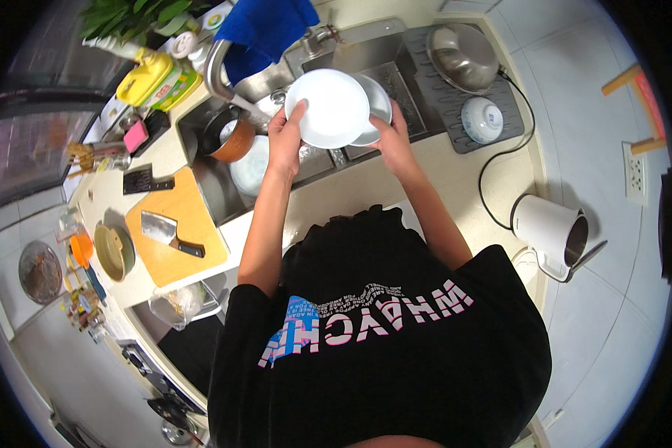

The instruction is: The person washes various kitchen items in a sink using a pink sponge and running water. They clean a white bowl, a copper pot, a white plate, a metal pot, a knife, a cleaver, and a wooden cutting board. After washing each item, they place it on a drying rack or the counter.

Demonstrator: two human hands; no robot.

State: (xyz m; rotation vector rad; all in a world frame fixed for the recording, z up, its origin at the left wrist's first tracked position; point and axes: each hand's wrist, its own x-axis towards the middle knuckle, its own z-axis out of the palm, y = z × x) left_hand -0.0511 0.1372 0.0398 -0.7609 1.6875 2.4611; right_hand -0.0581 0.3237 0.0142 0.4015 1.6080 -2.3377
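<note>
Over the double sink [306,175], two white plates overlap at chest height. My left hand [284,140] grips the front plate [328,108] at its left edge, its thumb on the face. My right hand [394,140] is closed on the right edge of the rear plate [379,104], which is partly hidden by the front one; whether it also touches the front plate I cannot tell. In the left basin, near my left hand, are an orange-brown pot [235,143] and a pale round dish [248,170]. The faucet [220,78] stands close by.
A blue cloth [265,37] hangs by the faucet. Right of the sink, a dark mat [455,112] holds a metal bowl [463,56] and a patterned bowl [482,119]. A white kettle [549,231] stands further right. Left lies a cutting board [190,224] with a cleaver [164,230].
</note>
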